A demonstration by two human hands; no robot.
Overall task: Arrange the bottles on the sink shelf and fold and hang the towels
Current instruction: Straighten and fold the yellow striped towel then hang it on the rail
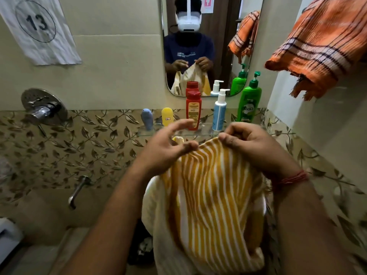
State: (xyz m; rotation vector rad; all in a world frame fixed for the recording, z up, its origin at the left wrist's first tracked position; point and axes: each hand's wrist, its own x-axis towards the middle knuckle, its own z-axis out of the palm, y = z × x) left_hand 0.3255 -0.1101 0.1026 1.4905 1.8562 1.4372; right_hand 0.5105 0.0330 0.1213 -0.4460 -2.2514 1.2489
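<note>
A yellow-and-white striped towel hangs in front of me over the sink. My right hand pinches its top edge. My left hand touches the same edge with thumb and one finger, the other fingers spread. On the glass shelf behind my hands stand a blue-grey bottle, a yellow bottle, a red bottle, a white-and-blue pump bottle and a green pump bottle, all upright in a row. An orange checked towel hangs at the upper right.
A mirror above the shelf reflects a person, the bottles and the orange towel. A round chrome valve and a wall tap are on the tiled wall at left. A paper marked 13 hangs upper left.
</note>
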